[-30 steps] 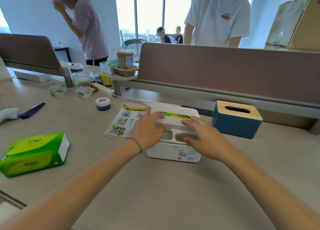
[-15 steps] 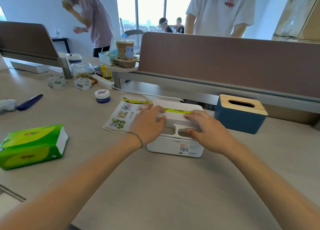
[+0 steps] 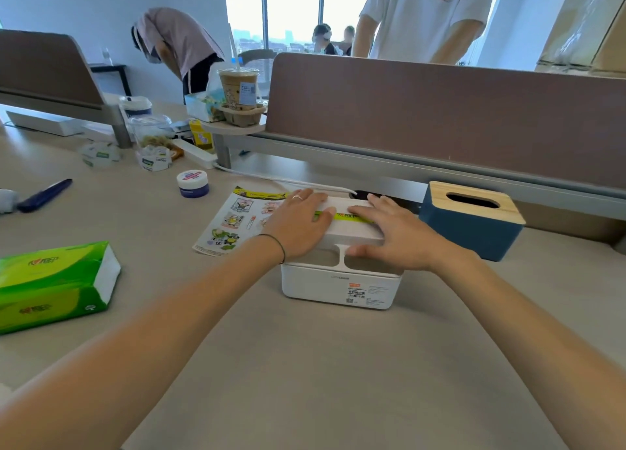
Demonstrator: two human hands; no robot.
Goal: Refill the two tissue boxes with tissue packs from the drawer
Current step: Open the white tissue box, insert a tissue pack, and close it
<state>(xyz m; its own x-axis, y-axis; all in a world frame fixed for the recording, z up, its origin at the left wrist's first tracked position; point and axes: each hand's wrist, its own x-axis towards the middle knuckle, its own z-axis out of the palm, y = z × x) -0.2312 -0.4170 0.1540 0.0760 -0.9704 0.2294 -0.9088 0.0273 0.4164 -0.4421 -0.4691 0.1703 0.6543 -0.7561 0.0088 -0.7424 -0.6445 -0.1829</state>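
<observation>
A white tissue box (image 3: 338,287) stands at the desk's middle with its white lid (image 3: 352,229) on top. A green tissue pack shows as a strip (image 3: 354,216) through the lid's slot. My left hand (image 3: 298,226) lies flat over the lid's left end. On the right end rests my right hand (image 3: 396,232), fingers on top and thumb at the lid's front edge. A second green tissue pack (image 3: 54,283) lies on the desk at far left. To the right stands a blue tissue box (image 3: 471,232) with a wooden lid; its slot looks dark.
A sticker sheet (image 3: 233,222) lies under the white box's left side. Behind it are a small jar (image 3: 192,183), a blue pen (image 3: 44,195), snack tubs and a drink cup (image 3: 238,88). A brown divider (image 3: 440,117) closes the back. People stand beyond it.
Both hands have slid from the lid's front part farther back over its top. The person at the back left has bent over.
</observation>
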